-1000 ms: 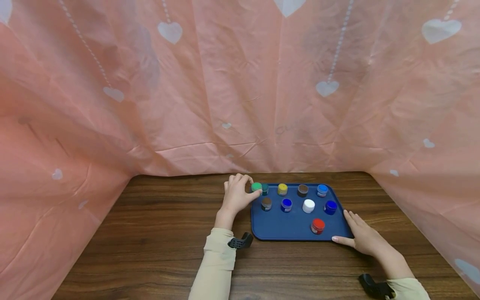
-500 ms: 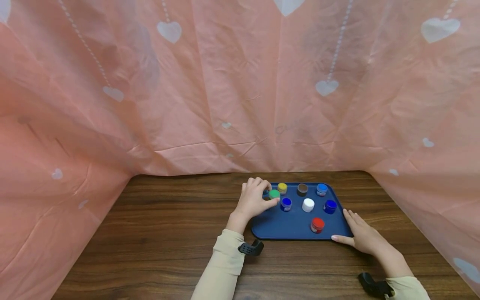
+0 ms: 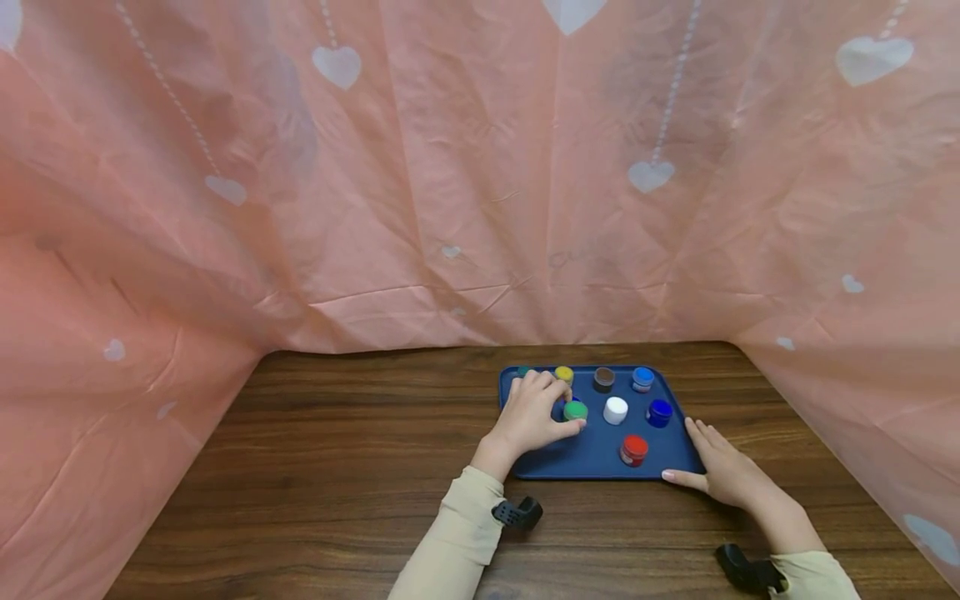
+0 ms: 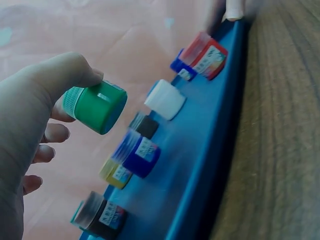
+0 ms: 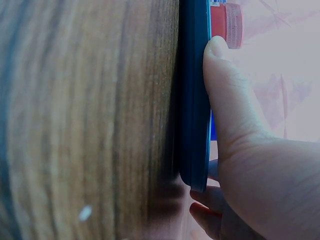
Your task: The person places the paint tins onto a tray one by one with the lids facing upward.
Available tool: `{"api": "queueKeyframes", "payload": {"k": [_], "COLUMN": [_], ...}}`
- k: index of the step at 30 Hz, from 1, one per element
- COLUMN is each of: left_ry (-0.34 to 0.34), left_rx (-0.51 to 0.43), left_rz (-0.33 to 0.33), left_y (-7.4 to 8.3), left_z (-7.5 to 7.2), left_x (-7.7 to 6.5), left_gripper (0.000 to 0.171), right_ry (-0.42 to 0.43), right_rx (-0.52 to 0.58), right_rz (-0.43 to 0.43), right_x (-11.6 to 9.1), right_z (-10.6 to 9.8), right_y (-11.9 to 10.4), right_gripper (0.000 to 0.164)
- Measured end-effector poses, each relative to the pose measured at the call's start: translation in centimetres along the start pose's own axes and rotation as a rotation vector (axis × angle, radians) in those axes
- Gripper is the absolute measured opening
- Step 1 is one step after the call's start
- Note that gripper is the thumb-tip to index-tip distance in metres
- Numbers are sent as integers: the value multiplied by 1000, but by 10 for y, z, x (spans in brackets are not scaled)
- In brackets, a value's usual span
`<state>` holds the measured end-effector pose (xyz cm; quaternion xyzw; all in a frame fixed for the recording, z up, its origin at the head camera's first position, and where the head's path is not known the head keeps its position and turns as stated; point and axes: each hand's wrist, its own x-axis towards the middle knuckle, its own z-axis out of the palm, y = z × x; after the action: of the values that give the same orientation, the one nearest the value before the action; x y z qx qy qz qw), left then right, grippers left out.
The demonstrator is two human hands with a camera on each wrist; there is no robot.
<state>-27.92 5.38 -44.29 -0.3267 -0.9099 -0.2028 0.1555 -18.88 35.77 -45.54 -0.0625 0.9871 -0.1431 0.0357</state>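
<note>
Pinched between the thumb and index finger of my left hand (image 3: pixel 527 417) is a green paint jar (image 4: pixel 100 107), raised above the blue tray (image 3: pixel 588 467). In the head view it partly covers a dark blue jar (image 4: pixel 137 154). A white jar (image 3: pixel 616 410) stands just right of it, and a red jar (image 3: pixel 633 450) nearer the tray's front. My right hand (image 3: pixel 723 473) rests at the tray's front right corner, fingers spread along the side rim and thumb on the front rim. A brown jar (image 4: pixel 105 217) is hidden by my left hand in the head view.
Along the tray's back row are dark green (image 3: pixel 524 372), yellow (image 3: pixel 564 376), brown (image 3: pixel 603 380) and light blue (image 3: pixel 642 379) jars. Another dark blue jar (image 3: pixel 659 413) stands near the right rim. A pink curtain (image 3: pixel 480 208) hangs behind the wooden table (image 3: pixel 337 467).
My left hand has carried the green jar from the tray's back left corner rightward and toward me. The right hand stays at the tray's corner.
</note>
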Motion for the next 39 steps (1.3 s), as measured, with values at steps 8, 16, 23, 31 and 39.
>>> {"api": "queueKeyframes", "payload": {"k": [8, 16, 23, 31, 39], "left_ry": [-39, -91, -146, -184, -183], "left_rx": [36, 110, 168, 218, 232], "left_rz": [72, 166, 234, 254, 227], "left_y": [13, 20, 21, 18, 10], "left_z": [5, 13, 19, 15, 10], "left_x": [-2, -8, -16, -22, -23], "left_gripper": [35, 38, 38, 40, 40], "right_ry": [-9, -1, 1, 3, 5], "right_rx": [10, 7, 6, -1, -4], "right_rz": [9, 10, 8, 10, 13], "right_x": [-1, 0, 0, 0, 1], "right_z": [1, 3, 3, 4, 3], "right_y": [2, 3, 2, 2, 3], "right_gripper": [106, 106, 106, 107, 107]}}
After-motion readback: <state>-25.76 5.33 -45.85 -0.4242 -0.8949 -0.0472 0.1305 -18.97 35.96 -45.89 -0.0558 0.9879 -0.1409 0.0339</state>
